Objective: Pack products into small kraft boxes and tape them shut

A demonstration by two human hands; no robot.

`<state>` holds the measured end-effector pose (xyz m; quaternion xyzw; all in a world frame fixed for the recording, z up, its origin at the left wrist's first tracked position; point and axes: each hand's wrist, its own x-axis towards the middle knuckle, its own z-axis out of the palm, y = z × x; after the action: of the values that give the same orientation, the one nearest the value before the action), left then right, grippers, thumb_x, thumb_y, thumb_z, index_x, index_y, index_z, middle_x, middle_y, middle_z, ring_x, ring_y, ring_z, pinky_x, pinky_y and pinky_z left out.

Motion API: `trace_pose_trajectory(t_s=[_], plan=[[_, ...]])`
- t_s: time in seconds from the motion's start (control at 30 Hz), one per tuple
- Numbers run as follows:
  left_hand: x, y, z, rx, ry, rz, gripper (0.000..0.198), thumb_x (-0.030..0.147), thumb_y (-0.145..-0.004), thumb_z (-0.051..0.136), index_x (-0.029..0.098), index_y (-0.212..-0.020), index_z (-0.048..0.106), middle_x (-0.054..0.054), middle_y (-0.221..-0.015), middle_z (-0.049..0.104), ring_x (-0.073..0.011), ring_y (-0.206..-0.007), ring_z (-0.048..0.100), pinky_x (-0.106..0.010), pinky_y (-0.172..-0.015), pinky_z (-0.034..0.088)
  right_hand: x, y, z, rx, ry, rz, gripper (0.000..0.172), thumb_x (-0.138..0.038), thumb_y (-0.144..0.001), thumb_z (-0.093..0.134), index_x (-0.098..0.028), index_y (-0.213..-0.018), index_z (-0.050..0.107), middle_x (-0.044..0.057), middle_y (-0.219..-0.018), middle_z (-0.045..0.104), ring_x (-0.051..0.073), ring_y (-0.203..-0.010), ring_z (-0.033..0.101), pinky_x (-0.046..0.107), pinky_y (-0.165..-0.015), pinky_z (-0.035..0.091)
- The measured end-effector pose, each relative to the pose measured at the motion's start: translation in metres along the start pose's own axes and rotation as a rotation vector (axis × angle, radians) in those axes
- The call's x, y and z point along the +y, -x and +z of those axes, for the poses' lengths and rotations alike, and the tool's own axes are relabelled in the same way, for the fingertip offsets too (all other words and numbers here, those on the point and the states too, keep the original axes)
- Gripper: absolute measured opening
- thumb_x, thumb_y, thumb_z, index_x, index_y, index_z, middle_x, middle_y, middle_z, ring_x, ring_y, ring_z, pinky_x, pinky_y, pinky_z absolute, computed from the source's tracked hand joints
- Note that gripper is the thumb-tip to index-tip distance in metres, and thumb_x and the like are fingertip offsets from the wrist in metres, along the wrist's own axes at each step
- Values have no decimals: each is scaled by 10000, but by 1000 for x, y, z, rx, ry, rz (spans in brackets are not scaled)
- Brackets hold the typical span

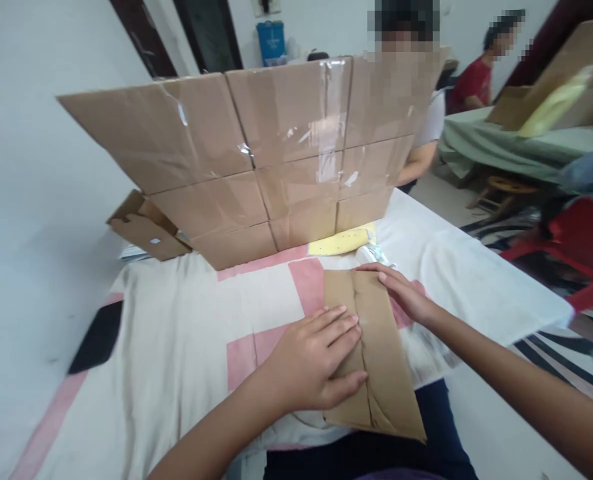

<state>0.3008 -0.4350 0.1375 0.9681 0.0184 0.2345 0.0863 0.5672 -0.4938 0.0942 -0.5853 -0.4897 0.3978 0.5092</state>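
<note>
A folded piece of brown cardboard (383,340) with a crease along its length lies at the near edge of the covered table. My left hand (326,360) rests flat on its left half, fingers spread and reaching to the crease. At the far right corner, my right hand (401,290) grips the cardboard's edge, thumb on top and a finger along the far edge. Some of the right fingers are hidden. Just beyond the cardboard lie a yellow dotted cut-out (341,243) and a small white item (371,256), whose kind I cannot make out.
A tall taped cardboard panel (296,160) stands across the table behind the work. An open cardboard box (149,230) is at its left end. A cream and pink cloth (176,347) covers the table. A person sits behind the panel; a red chair (576,253) stands right.
</note>
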Motion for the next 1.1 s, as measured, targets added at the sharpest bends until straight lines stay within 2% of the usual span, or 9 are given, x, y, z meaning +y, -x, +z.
trace_pose_trajectory(t_s=[0.17, 0.33, 0.5, 0.6, 0.73, 0.83, 0.93, 1.0, 1.1], plan=[[4, 22, -10, 11, -11, -88, 429, 389, -936, 544, 113, -1242, 664, -80, -1322, 705, -284, -1309, 609, -434, -1089, 543, 51, -15, 36, -160, -426, -84, 571, -719, -861, 578, -258, -1168, 715, 85, -1246, 722, 346, -1251, 623, 492, -1132, 438], [6, 39, -16, 83, -34, -87, 339, 286, -893, 555, 107, -1149, 689, -83, -1242, 743, -255, -1241, 657, -369, -1089, 543, 61, -15, 57, -164, -383, -135, 628, -742, -821, 622, -251, -1200, 727, 104, -1322, 696, 386, -1311, 580, 509, -1144, 428], [-5, 52, -19, 228, -4, -60, 305, 259, -877, 577, 160, -1149, 672, -38, -1150, 780, -219, -1082, 718, -346, -1022, 576, 77, -11, 55, -169, -295, -100, 757, -791, -769, 639, -256, -1303, 679, 128, -1399, 651, 421, -1348, 542, 558, -1121, 442], [-17, 66, -19, 299, 69, -62, 351, 250, -901, 557, 208, -1242, 629, -27, -1140, 784, -207, -1131, 702, -359, -1027, 561, 82, -12, 50, -306, -248, 6, 810, -747, -768, 686, -256, -1407, 602, 143, -1439, 620, 426, -1357, 535, 587, -1094, 457], [-31, 86, -22, 311, 139, -78, 449, 244, -910, 556, 254, -1358, 577, -43, -1206, 763, -232, -1207, 662, -395, -1020, 545, 65, -13, 55, -544, -198, 35, 975, -688, -708, 792, -253, -1521, 476, 157, -1480, 581, 432, -1365, 527, 599, -1118, 427], [-34, 93, -31, 203, 273, -336, 540, 298, -917, 606, 273, -1449, 519, -91, -1421, 639, -257, -1243, 639, -414, -1045, 522, 53, -9, 65, -596, -163, -11, 1058, -658, -711, 811, -257, -1583, 367, 158, -1576, 471, 421, -1435, 448, 600, -1180, 345], [-32, 89, -46, -68, 599, -712, 634, 438, -958, 582, 310, -1551, 396, -68, -1389, 659, -234, -1136, 685, -358, -952, 553, 53, -4, 74, -620, -147, -40, 1042, -628, -722, 819, -253, -1582, 366, 164, -1601, 429, 409, -1465, 408, 593, -1199, 311], [-32, 83, -53, -196, 781, -788, 591, 468, -991, 518, 320, -1551, 404, -26, -1290, 709, -219, -1080, 691, -323, -910, 548, 57, -2, 76, -643, -167, -40, 1018, -609, -712, 835, -246, -1559, 404, 172, -1574, 462, 411, -1440, 441, 594, -1181, 340], [-40, 74, -58, -264, 826, -794, 544, 487, -1006, 482, 326, -1525, 456, -6, -1262, 718, -234, -1078, 678, -338, -939, 521, 62, -2, 74, -685, -214, -34, 991, -615, -698, 838, -242, -1529, 448, 179, -1529, 514, 418, -1381, 510, 592, -1132, 406]])
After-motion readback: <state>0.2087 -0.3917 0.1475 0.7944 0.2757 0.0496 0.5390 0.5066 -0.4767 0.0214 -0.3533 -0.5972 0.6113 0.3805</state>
